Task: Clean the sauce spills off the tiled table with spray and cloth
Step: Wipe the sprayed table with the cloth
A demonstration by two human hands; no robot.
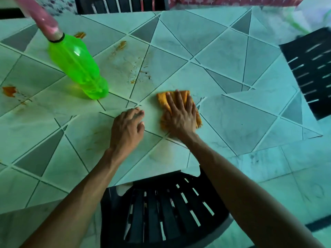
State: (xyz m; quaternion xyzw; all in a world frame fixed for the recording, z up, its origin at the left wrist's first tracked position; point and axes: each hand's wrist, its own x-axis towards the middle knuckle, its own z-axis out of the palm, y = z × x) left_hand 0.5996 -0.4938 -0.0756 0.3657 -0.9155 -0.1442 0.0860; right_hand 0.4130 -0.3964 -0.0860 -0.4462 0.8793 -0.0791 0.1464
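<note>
Pale glazed tile, cut with grey triangles, covers the table (pixel 232 111) across most of the view. The green spray bottle (pixel 77 67) stands on its base at the far left, well apart from both hands. The right hand (pixel 180 115) lies flat with its fingers spread, pressing the orange cloth (pixel 162 99) onto the tile near the front edge. Just beside it, the left hand (pixel 127 127) rests on bare tile, loosely curled and holding nothing.

The sauce lies forward and to the left of the cloth. A speckled smear (pixel 141 74) is nearest, an orange streak (pixel 121 45) sits further off, and an orange blob (pixel 9 91) is out at the left edge. The wipe probably has to travel away and leftward. The left hand is the nearer one to the bottle if more spray is wanted.
</note>
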